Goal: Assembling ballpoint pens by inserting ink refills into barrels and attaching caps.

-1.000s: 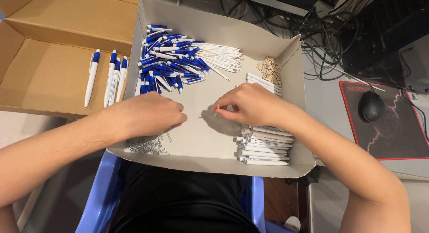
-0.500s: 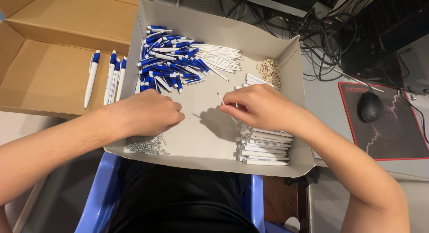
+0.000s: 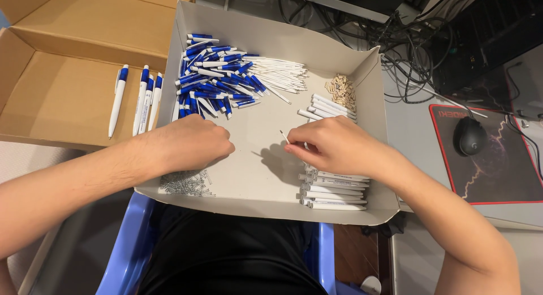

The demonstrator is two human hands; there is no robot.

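Brown box: the large open brown cardboard box (image 3: 62, 97) lies to my left; four finished blue-and-white pens (image 3: 138, 100) lie side by side on its floor.
Grey tray: the shallow grey cardboard tray (image 3: 254, 176) rests over my lap, and both my hands are inside it.
Mouse mat: a black mat with a red edge (image 3: 503, 165) lies to the right of the tray, with a black computer mouse (image 3: 469, 135) on it.
Blue parts: a heap of blue-and-white pen halves (image 3: 212, 86) fills the tray's far left corner.
White barrels: a stack of white pen barrels (image 3: 334, 187) lies along the tray's right wall, partly under my right wrist.
Refills: a bundle of thin white ink refills (image 3: 280, 74) lies beside the blue heap.
Springs: a pile of small metal springs (image 3: 184, 183) sits in the near left corner.
Tan bits: small tan plastic pieces (image 3: 341, 90) lie in the far right corner.
Left hand: my left hand (image 3: 189, 145) is curled into a loose fist, knuckles up, near the tray's middle; I cannot tell what it holds.
Right hand: my right hand (image 3: 334, 145) pinches one thin white refill (image 3: 284, 137) between thumb and fingertips, its tip pointing toward my left hand, just apart from it.
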